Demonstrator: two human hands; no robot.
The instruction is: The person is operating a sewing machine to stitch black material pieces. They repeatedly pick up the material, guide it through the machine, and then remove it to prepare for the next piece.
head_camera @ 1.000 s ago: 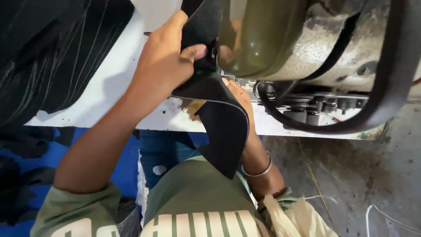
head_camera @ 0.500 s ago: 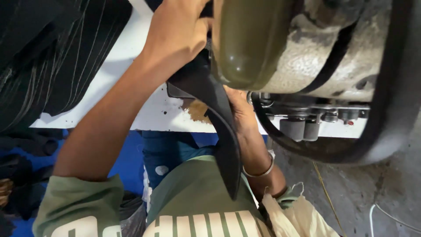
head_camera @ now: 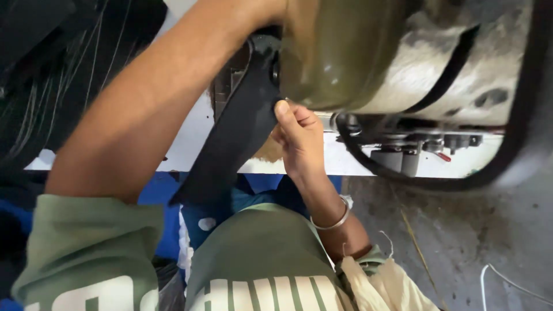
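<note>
Setting: a workshop with a stained grey concrete floor at lower right and a white worktable running across the middle of the view, seen from directly above. Nearest to us, a green sleeve covers our left upper arm, and the bare forearm rises steeply from lower left to the top edge. We cannot tell how the left hand grips, since it passes out of view behind the machine. Next, our right forearm, wearing a thin metal bangle at the wrist, climbs from the lap toward the table edge. The right hand has thumb and fingers pinched closed on the right edge of a black fabric strip. That strip hangs diagonally from under the machine head, across the table edge, to our lap. Beyond it: an olive-green sewing machine head, blurred by closeness, with a black drive belt looping round the right. Farthest left: a heap of dark fabric on the table.
</note>
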